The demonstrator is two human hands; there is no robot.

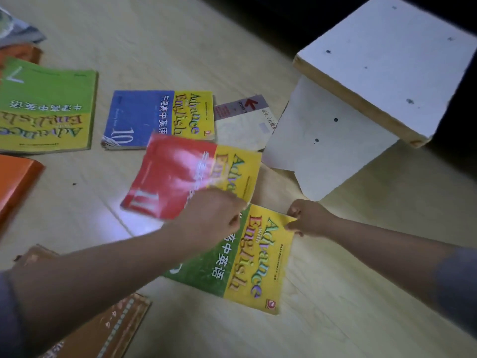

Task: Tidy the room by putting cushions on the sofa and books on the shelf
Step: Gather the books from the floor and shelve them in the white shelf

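Books lie scattered face-up on the floor (pixel 154 34). Left hand (pixel 216 215), centre frame, grips the near edge of the red book (pixel 180 174), fingers curled round it. The book is tilted and blurred and appears raised off the floor. Right hand (pixel 307 218), right of centre, pinches the top corner of the green book (pixel 247 264) between thumb and fingers, probably to gather both together. Blue book (pixel 144 117), upper centre, untouched. White stool (pixel 374 73) upper right. No shelf in view.
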